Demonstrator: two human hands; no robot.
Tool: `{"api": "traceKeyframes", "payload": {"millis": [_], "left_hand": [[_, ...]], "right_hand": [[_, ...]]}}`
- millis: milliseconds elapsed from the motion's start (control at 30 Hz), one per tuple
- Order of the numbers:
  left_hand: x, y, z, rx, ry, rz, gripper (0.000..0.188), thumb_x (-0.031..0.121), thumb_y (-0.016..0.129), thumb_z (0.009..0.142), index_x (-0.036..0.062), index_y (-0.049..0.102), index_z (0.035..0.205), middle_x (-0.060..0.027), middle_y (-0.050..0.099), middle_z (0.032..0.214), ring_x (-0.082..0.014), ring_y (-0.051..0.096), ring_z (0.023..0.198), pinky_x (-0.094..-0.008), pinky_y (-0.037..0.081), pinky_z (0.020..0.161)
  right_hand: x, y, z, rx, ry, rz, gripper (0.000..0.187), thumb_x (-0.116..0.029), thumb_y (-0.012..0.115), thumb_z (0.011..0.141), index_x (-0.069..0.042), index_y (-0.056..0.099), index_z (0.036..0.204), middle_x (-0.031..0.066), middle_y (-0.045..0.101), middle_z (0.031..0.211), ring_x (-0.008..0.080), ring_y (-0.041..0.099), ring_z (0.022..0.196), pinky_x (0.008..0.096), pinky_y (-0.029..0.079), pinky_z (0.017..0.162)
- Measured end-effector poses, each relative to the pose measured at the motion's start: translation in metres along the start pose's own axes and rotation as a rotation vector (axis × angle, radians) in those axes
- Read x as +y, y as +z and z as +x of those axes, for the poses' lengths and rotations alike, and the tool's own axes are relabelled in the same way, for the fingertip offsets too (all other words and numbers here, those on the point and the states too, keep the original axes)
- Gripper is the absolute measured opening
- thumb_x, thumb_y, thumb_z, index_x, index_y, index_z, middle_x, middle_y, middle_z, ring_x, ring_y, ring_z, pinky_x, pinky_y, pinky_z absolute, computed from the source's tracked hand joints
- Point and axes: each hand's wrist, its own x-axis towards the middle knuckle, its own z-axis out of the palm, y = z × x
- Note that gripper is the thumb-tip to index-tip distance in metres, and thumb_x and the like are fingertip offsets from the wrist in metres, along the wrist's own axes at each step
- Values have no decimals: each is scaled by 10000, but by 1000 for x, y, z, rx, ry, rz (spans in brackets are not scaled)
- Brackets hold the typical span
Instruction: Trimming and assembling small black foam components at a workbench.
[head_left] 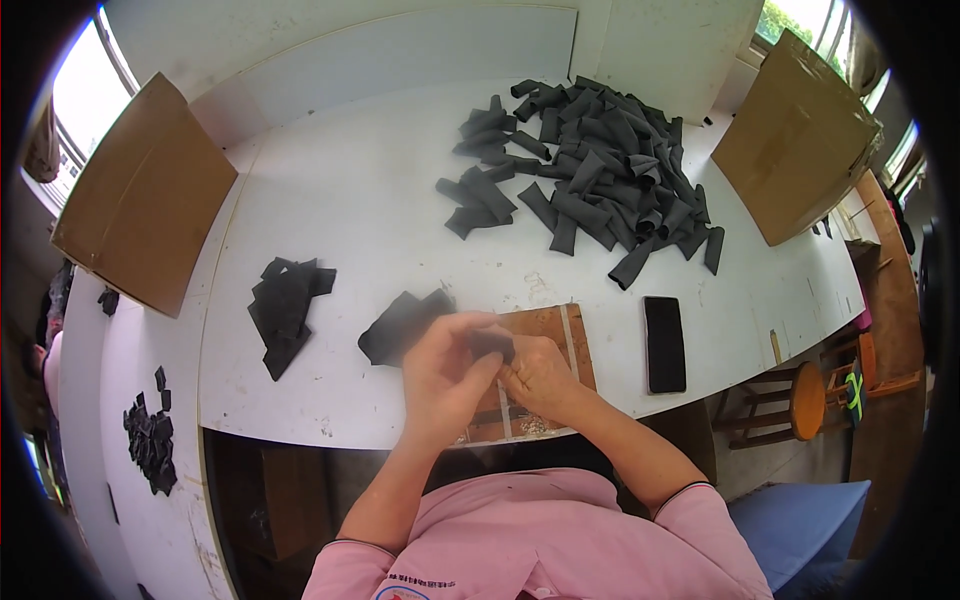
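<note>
Close in front of me, my left hand (447,375) is closed round a small dark grey fabric piece (490,345). My right hand (540,378) meets it from the right, with its fingers pinched at the lower end of the same piece. Both hands are held over a brown wooden board (540,322) with pale strips across it. Just left of my left hand lies a small stack of dark fabric pieces (385,333), partly blurred. Farther left is another stack of flat dark pieces (283,312).
A large heap of dark grey fabric tubes (610,165) covers the table's far right. A black phone (665,345) lies right of the board. Cardboard boxes (150,200) (795,140) stand at both sides. Small black scraps (150,445) lie on the left side table; a wooden stool (800,400) stands right.
</note>
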Motion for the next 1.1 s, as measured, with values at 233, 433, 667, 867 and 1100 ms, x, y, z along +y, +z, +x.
{"api": "traceKeyframes", "payload": {"millis": [233, 433, 667, 867, 1100], "left_hand": [[4, -2, 0, 0, 25, -282, 124, 82, 523, 844, -13, 538, 922, -126, 575, 905, -186, 539, 859, -301, 447, 759], [8, -6, 1, 204, 151, -713, 90, 98, 522, 851, 12, 532, 878, -101, 535, 878, -196, 491, 845, -316, 403, 813], [4, -10, -5, 215, 93, -582, 85, 97, 523, 851, 15, 540, 859, -83, 538, 851, -186, 489, 847, -299, 395, 797], [-6, -20, 1, 202, 89, -349, 98, 100, 529, 849, 4, 547, 849, -102, 573, 869, -158, 497, 817, -281, 378, 779], [-90, -105, 57, 421, 21, 807, 248, 164, 606, 766, -4, 566, 944, -117, 580, 879, -200, 537, 810, -307, 430, 698]], "right_hand": [[-11, -8, 1, 3, 40, -32, 191, -218, 582, 775, -30, 575, 746, 117, 556, 665, 297, 543, 636, 387, 411, 550], [-27, -16, 9, 8, -73, -201, 247, -233, 581, 784, -21, 532, 668, 122, 532, 628, 298, 527, 594, 383, 402, 521], [-21, -9, 7, -5, -126, -250, 235, -190, 594, 771, -10, 513, 644, 135, 504, 579, 317, 508, 557, 389, 402, 505], [-9, -1, 8, -1, -122, -313, 308, -295, 568, 793, -54, 505, 613, 87, 517, 537, 262, 516, 503, 340, 405, 462], [-1, -72, 92, 233, 142, 552, 450, -431, 469, 862, 0, 552, 766, -15, 470, 526, 38, 412, 470, 192, 321, 418]]}}
